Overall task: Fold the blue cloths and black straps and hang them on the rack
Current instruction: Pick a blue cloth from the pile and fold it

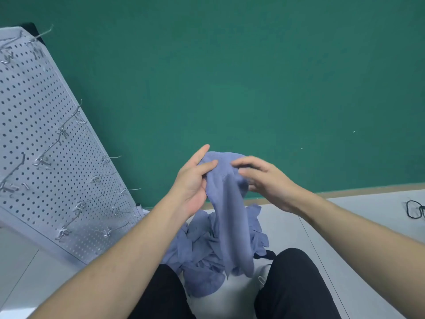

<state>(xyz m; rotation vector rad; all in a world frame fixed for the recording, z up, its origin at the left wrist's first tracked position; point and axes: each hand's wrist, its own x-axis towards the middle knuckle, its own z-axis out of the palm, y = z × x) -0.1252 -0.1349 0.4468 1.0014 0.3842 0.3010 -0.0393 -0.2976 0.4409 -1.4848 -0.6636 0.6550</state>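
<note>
1. The left hand (192, 180) pinches the upper edge of a thin blue woven cloth (230, 208) between its thumb and curled fingers, forefinger stretched up along the fabric.
2. The right hand (264, 180) has its fingers curled over the top of the same cloth on the other side; motion blur hides the exact grip.
3. The cloth hangs from both hands in a long fold, in front of a green wall (230, 77).
4. Beneath it a crumpled pile of blue cloths (195, 249) lies on the pale grey floor (333, 217), between the person's black-trousered knees (296, 279).
5. A black strap (266, 254) peeks out at the pile's right edge.
6. A white perforated metal rack (41, 134) with wire hooks leans at the left.
7. A black cord loop (414, 209) lies far right.
</note>
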